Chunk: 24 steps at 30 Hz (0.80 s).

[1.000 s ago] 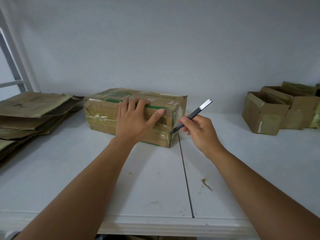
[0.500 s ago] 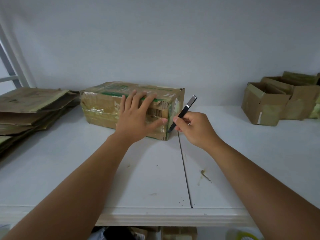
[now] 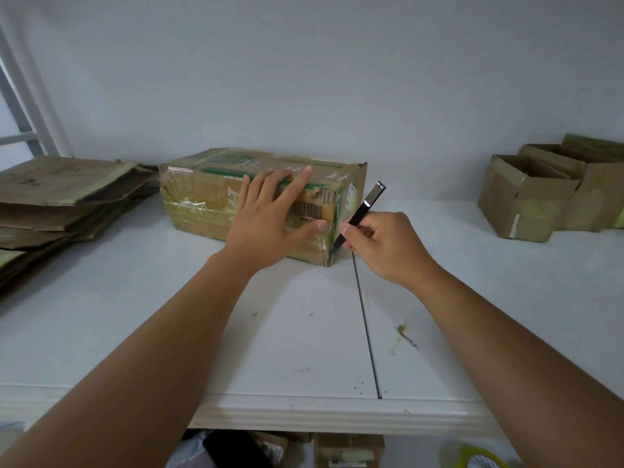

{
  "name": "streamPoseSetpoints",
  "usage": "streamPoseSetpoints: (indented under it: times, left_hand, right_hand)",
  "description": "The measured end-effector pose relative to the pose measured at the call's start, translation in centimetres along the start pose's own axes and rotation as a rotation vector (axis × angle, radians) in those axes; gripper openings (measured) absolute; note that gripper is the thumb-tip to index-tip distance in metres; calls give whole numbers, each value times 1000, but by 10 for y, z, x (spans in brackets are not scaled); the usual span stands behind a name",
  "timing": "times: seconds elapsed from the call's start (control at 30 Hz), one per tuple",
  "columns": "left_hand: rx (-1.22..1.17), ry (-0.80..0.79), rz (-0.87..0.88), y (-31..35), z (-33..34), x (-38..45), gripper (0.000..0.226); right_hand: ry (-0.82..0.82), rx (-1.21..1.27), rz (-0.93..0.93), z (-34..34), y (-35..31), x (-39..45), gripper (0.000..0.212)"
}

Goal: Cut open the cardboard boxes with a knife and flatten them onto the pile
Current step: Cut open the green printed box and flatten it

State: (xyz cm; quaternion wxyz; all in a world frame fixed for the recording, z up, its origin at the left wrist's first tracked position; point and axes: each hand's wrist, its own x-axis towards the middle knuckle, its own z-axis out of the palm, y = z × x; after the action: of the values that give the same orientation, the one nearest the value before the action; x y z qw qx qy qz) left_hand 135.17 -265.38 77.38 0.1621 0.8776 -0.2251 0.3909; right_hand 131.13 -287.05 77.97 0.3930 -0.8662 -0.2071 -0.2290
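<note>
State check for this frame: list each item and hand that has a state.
Taped box: closed, upright.
Left hand: flat against box front.
Right hand: grips knife.
Knife: tip at box's right corner.
Flattened pile: stacked, left.
Boxes at right: open, unflattened.

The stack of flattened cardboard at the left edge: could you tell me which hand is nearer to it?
Left. The left hand presses the taped box beside the flattened pile; the right hand grips the knife past the box's far corner.

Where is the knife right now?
In the head view, the knife is right of centre, gripped by the right hand, its tip at the right front corner of the taped cardboard box that the left hand presses.
</note>
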Motion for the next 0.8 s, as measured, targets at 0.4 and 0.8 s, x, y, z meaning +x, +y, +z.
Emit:
streamPoseSetpoints:
  times: [0.4,0.8]
  left_hand:
    - [-6,-23,-24,6,-3,-1,81]
    - [-59,-44,-18,3,-6,1,72]
  right_hand:
    - [29,8,16,2,1,1,29]
    - [115,-7,-67,5,0,3,35]
